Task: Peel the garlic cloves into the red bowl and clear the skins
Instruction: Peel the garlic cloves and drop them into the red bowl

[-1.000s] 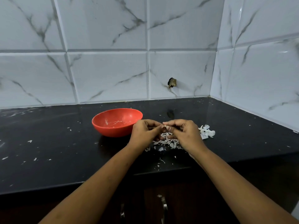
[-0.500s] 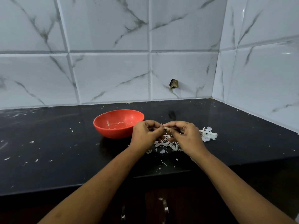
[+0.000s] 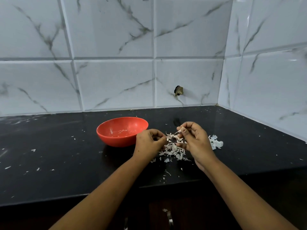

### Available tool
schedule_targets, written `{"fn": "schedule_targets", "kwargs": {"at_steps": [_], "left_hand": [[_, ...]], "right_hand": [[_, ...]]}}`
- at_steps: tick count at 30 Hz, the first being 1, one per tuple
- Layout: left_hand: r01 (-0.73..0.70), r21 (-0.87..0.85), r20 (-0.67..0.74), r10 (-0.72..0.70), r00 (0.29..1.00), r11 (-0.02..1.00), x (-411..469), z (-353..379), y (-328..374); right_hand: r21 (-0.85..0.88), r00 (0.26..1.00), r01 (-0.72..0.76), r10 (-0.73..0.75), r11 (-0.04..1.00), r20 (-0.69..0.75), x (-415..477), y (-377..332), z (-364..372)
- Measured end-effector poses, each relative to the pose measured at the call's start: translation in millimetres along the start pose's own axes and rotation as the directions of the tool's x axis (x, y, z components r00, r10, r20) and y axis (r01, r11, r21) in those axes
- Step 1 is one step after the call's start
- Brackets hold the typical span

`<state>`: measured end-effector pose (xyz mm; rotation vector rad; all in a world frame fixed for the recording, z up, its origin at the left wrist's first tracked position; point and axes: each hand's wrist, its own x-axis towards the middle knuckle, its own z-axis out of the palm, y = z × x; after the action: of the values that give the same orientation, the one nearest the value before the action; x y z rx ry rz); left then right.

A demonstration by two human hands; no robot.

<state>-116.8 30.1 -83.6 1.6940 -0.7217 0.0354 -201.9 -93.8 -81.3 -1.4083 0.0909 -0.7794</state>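
Pinching a shred of skin (image 3: 178, 131) between thumb and forefinger, the right hand (image 3: 196, 143) is raised a little higher than the left hand (image 3: 149, 143), with a small gap between the two. The left hand's fingers curl round what I take to be a garlic clove (image 3: 166, 138); only a pale tip shows at the fingertips, and the rest is hidden in the grip. Both hands work directly over the heap of skins (image 3: 172, 151) on the black countertop (image 3: 66, 163), probably so that whatever tears off falls onto one pile that can be swept up later. The red bowl (image 3: 106, 138) stands just beside the left hand, close enough for a short drop once the clove is bare; a few pale bits lie inside it. A larger white scrap (image 3: 216, 142) lies behind the right hand. Peeling looks to be mid-step, and the skins are not yet cleared.
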Motion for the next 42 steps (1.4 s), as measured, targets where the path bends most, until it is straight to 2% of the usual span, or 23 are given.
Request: {"fn": "schedule_targets", "kwargs": {"at_steps": [3,10,16,20,24,30,42], "left_hand": [[-0.060,0.130,0.031,0.057,0.998,0.990,-0.7,0.8,-1.8],[-0.172,0.391,0.004,0.186,0.983,0.904,-0.8,-0.7,-3.8],[-0.334,0.262,0.054,0.331,0.942,0.906,-2.5,0.4,-2.6],[-0.320,0.218,0.001,0.328,0.945,0.922,0.5,0.8,-7.0],[-0.338,0.244,-0.008,0.351,0.936,0.909,2.3,1.4,-8.4],[-0.363,0.189,-0.019,0.373,0.927,0.912,1.4,1.1,-6.2],[-0.393,0.266,0.008,0.406,0.914,0.880,0.2,0.0,-7.7]], "right_hand": [[-0.014,0.999,-0.030,0.030,0.999,0.017,0.4,1.2,-1.1],[-0.021,0.997,-0.073,0.073,0.997,0.029,1.0,-1.3,-1.8],[-0.032,0.986,-0.122,0.125,0.992,0.107,-0.4,-2.5,-2.2],[-0.048,0.984,-0.133,0.137,0.990,0.113,0.6,-2.7,-1.7],[-0.058,0.982,-0.143,0.149,0.988,0.114,-0.1,-3.2,-1.3],[-0.031,0.978,-0.157,0.160,0.987,0.131,-1.1,-5.6,-1.3],[-0.030,0.972,-0.178,0.181,0.984,0.152,-1.4,-6.1,-1.2]]}}
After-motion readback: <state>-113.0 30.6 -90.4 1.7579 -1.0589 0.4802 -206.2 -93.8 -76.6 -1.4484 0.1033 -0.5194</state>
